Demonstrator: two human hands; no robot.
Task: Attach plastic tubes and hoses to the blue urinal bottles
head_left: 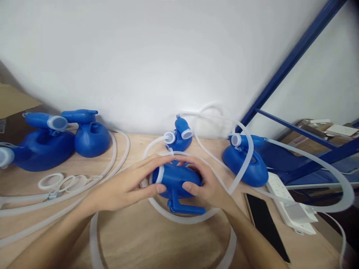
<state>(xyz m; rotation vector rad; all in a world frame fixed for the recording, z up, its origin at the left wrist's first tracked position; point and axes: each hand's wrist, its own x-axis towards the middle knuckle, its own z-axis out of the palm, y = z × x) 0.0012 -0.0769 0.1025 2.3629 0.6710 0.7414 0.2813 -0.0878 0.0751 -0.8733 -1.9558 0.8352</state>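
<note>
Left hand [126,183] and right hand [209,181] were half-curled, gripping a rounded blue plastic bottle [177,177] between them, mid-scene over the light wood-toned tabletop [136,143]. Long axis ran roughly left-right: whitish ring collar [160,174] at left hand, rounded end at right; neither hand nearer.

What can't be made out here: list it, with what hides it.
In the head view:
Parts of the held blue plastic bottle: behind the left hand and right hand.
White tube's nearest stretch: cut off by the bottom edge.
Part of the power strip: under the white adapter.
Cardboard box: cut off by the left edge.
</note>
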